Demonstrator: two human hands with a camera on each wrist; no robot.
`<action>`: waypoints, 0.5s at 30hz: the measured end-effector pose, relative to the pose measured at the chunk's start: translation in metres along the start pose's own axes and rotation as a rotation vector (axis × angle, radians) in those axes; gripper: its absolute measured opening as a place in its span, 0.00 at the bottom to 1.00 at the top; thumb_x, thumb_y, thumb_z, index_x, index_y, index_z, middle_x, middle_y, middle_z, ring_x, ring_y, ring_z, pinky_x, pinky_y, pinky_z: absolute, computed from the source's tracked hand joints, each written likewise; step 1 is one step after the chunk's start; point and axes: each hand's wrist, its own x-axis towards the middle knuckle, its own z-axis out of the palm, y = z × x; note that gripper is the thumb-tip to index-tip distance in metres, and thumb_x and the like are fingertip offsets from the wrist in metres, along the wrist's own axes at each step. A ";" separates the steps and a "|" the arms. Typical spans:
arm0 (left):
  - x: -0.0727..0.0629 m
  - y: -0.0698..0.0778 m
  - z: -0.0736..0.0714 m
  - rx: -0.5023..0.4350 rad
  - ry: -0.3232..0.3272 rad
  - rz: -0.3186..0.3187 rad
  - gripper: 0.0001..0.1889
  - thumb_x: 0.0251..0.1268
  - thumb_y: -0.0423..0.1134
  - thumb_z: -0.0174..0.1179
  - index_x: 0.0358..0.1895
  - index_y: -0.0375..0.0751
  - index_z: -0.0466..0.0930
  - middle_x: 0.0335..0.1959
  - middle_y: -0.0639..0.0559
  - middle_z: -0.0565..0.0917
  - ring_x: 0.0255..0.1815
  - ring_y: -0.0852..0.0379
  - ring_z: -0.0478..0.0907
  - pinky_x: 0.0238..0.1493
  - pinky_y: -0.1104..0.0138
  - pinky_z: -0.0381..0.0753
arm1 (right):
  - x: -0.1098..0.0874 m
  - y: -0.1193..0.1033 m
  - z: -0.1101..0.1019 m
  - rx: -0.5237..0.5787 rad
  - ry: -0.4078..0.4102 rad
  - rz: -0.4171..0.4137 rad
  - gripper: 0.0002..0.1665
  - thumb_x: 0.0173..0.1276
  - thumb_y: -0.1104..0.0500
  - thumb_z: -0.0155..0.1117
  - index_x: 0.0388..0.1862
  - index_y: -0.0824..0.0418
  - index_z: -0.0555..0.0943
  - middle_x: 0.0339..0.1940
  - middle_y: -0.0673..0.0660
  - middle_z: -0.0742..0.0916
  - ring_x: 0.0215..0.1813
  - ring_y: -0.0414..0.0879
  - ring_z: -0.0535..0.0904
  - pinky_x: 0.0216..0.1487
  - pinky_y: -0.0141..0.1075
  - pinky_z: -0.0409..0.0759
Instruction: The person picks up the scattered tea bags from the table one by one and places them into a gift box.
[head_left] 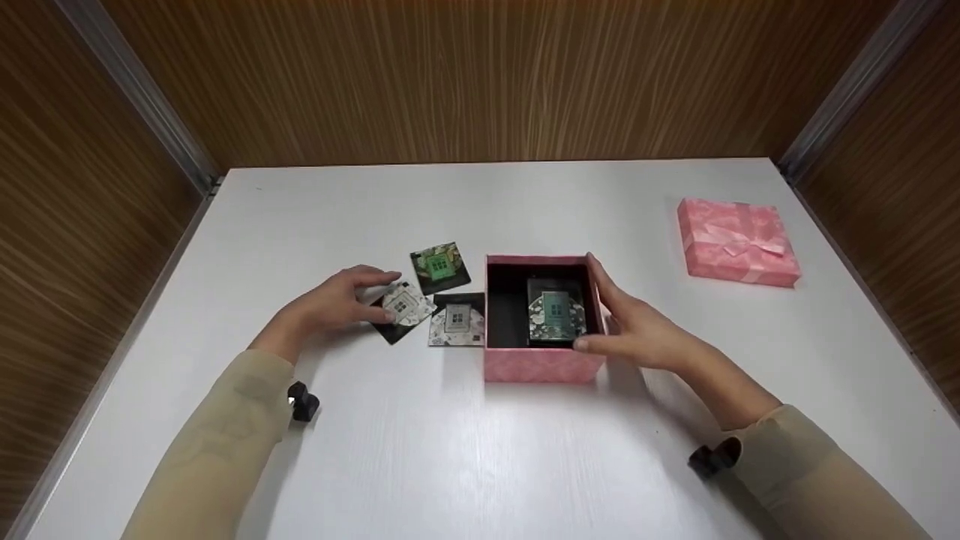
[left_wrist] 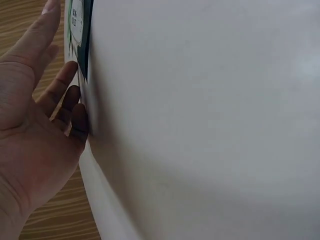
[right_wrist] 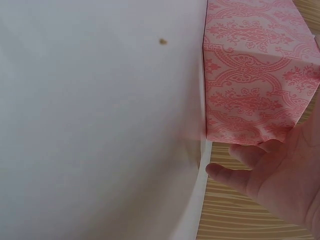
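Observation:
In the head view my left hand [head_left: 337, 301] is at a small square packet [head_left: 405, 307] with a pale floral print. The thumb touches its near side and the index finger reaches along its far side; in the left wrist view the other fingers are loosely extended. My right hand [head_left: 641, 330] holds the right side of an open pink patterned gift box [head_left: 544, 366], index finger at the far corner and thumb at the near one. Inside, at the right, lies a dark packet [head_left: 556, 309] with a green label. The right wrist view shows the fingers against the patterned wall [right_wrist: 250, 95].
A green-labelled packet [head_left: 440, 268] lies behind the left-hand one. Another pale floral packet [head_left: 456, 320] lies against the box's left side. The pink lid with a bow [head_left: 739, 244] rests at the right back of the white table [head_left: 420, 465]. Wood-grain panels [head_left: 480, 82] enclose the table.

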 end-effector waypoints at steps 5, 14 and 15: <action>0.002 0.000 0.005 0.020 -0.019 0.015 0.44 0.67 0.44 0.76 0.84 0.46 0.63 0.77 0.38 0.67 0.81 0.38 0.57 0.80 0.43 0.54 | 0.000 0.000 0.000 0.016 -0.005 -0.006 0.73 0.68 0.43 0.77 0.90 0.48 0.33 0.89 0.59 0.54 0.85 0.61 0.55 0.80 0.62 0.57; 0.003 0.002 0.014 0.127 0.003 0.030 0.48 0.65 0.47 0.77 0.84 0.46 0.61 0.75 0.40 0.67 0.78 0.38 0.59 0.78 0.43 0.57 | -0.006 -0.001 0.000 0.020 0.000 0.005 0.73 0.68 0.43 0.78 0.90 0.47 0.32 0.89 0.59 0.53 0.85 0.61 0.55 0.79 0.61 0.58; 0.003 0.003 0.015 0.137 0.006 0.030 0.48 0.65 0.46 0.77 0.84 0.46 0.61 0.75 0.40 0.68 0.77 0.38 0.59 0.77 0.43 0.57 | -0.007 -0.001 0.000 0.021 0.000 0.007 0.73 0.68 0.43 0.78 0.90 0.47 0.32 0.89 0.59 0.53 0.85 0.61 0.54 0.80 0.61 0.58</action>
